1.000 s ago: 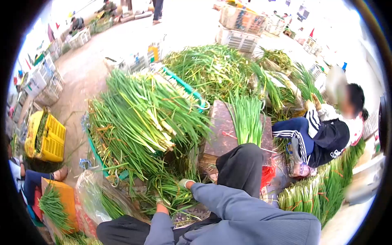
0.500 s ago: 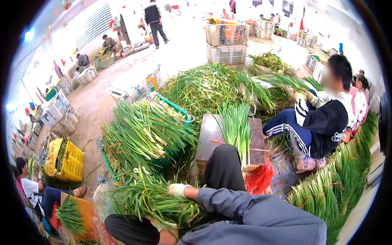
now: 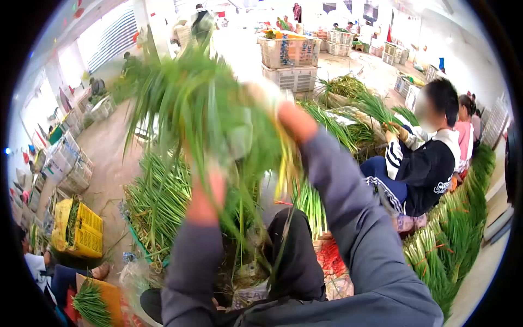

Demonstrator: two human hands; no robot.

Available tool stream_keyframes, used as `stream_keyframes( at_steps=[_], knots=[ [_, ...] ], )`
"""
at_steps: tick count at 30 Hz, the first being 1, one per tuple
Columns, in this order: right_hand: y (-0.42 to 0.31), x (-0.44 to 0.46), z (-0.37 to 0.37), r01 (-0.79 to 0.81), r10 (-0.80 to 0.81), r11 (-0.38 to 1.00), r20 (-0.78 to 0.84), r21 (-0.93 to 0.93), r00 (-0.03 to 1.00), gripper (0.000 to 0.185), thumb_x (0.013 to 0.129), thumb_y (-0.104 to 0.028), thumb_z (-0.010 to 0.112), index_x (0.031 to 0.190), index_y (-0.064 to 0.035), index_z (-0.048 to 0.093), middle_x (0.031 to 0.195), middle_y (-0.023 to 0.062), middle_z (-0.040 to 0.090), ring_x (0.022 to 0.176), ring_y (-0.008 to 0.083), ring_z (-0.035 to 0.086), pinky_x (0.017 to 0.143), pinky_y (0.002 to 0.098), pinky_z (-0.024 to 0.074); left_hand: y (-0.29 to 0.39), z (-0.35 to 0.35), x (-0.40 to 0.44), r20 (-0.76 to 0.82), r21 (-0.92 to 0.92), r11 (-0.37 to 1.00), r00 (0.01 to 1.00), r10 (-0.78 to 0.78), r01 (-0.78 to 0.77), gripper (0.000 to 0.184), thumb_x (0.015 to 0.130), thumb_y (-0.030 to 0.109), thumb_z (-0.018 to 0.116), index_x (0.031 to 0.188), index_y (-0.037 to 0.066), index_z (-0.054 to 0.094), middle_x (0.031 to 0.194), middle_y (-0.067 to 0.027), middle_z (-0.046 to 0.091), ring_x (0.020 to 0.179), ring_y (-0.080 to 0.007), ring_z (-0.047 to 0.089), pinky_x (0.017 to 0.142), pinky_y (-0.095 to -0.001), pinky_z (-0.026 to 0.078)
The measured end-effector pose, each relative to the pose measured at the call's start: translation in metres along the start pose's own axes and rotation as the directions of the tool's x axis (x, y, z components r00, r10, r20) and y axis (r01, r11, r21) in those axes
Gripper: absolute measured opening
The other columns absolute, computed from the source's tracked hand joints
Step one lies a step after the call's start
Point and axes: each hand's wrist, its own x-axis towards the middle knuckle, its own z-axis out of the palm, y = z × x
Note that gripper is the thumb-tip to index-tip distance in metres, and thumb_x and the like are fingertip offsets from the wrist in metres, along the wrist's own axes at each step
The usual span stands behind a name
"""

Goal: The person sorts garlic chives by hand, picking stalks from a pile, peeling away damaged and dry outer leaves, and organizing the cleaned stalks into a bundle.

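Observation:
A big loose bunch of green onions [image 3: 180,90] hangs in the air in front of me, smeared by motion. My right hand [image 3: 267,99], in a pale glove, grips its right side, blurred. My left hand [image 3: 208,177] holds it from below, its fingers mostly hidden behind drooping leaves. Under the bunch, more green onions [image 3: 158,204] fill a green-edged container at my left. Beyond my raised knee, a neat row of stalks [image 3: 309,210] lies partly hidden by my arm. Red ties [image 3: 330,256] hang close by.
Stacked white crates [image 3: 290,52] stand ahead. A person [image 3: 430,158] sits at the right, holding stalks. Tied bundles [image 3: 449,240] line the right side. A yellow crate [image 3: 86,229] is at the left, near another seated person [image 3: 41,267].
Both my hands have risen from my lap, lifting the bunch up and forward to chest height or above. The view has shifted slightly.

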Motion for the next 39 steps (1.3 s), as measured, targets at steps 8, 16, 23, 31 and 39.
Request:
stream_keyframes(
  at_steps=[8,16,23,31,39],
  knots=[
    [0.047,-0.019,-0.01,-0.542,0.434,0.814,-0.403,-0.208,0.806,0.058,0.087,-0.029,0.066,0.134,0.0003,0.049,0.116,0.0277,0.065,0.107,0.0403,0.064,0.092,0.0429,0.0514,0.056,-0.121,-0.003,0.004,-0.057,0.9,0.902,0.432,-0.432,0.07,0.096,0.03,0.059,0.153,0.005,0.026,0.145,-0.019,0.045,0.112,-0.0295,0.06,0.085,-0.0375,0.054],
    [-0.052,-0.165,0.152,-0.647,0.536,0.724,0.398,0.236,0.745,0.023,0.085,-0.026,0.065,0.1,-0.0116,0.075,0.096,0.0154,0.073,0.089,0.0303,0.07,0.083,0.0374,0.0536,0.055,-0.287,-0.138,-0.562,0.491,0.866,0.793,0.236,0.09,0.059,0.096,0.025,0.061,0.147,0.008,0.038,0.13,-0.0215,0.059,0.068,-0.0232,0.067,0.054,-0.0296,0.054],
    [-0.185,-0.13,0.203,-0.405,0.234,0.877,0.508,0.258,0.829,0.024,0.086,-0.027,0.064,0.093,-0.0064,0.072,0.088,0.0182,0.07,0.084,0.0367,0.067,0.077,0.0419,0.0527,0.049,-0.304,-0.158,-0.481,0.51,0.815,0.877,0.003,0.277,0.052,0.096,0.026,0.06,0.139,0.001,0.046,0.111,-0.0161,0.07,0.065,-0.0183,0.068,0.053,-0.0279,0.054],
    [-0.278,-0.121,0.263,-0.251,0.16,0.966,0.629,0.058,0.761,0.032,0.087,-0.04,0.065,0.094,-0.0088,0.067,0.092,0.0156,0.069,0.09,0.0346,0.067,0.08,0.045,0.0531,0.015,-0.355,-0.148,-0.551,0.276,0.908,0.826,-0.118,0.314,0.045,0.098,0.022,0.06,0.137,0.001,0.05,0.112,-0.0173,0.068,0.057,-0.0162,0.064,0.048,-0.0288,0.052],
    [-0.277,-0.129,0.312,-0.244,0.279,0.96,0.566,-0.139,0.776,0.028,0.088,-0.032,0.063,0.086,-0.0051,0.07,0.088,0.0156,0.071,0.08,0.0335,0.07,0.079,0.0428,0.0559,0.019,-0.339,-0.138,-0.497,0.402,0.828,0.853,-0.16,0.39,0.042,0.1,0.022,0.055,0.135,0.0,0.051,0.108,-0.017,0.069,0.058,-0.0151,0.063,0.055,-0.0287,0.054]
  ],
)
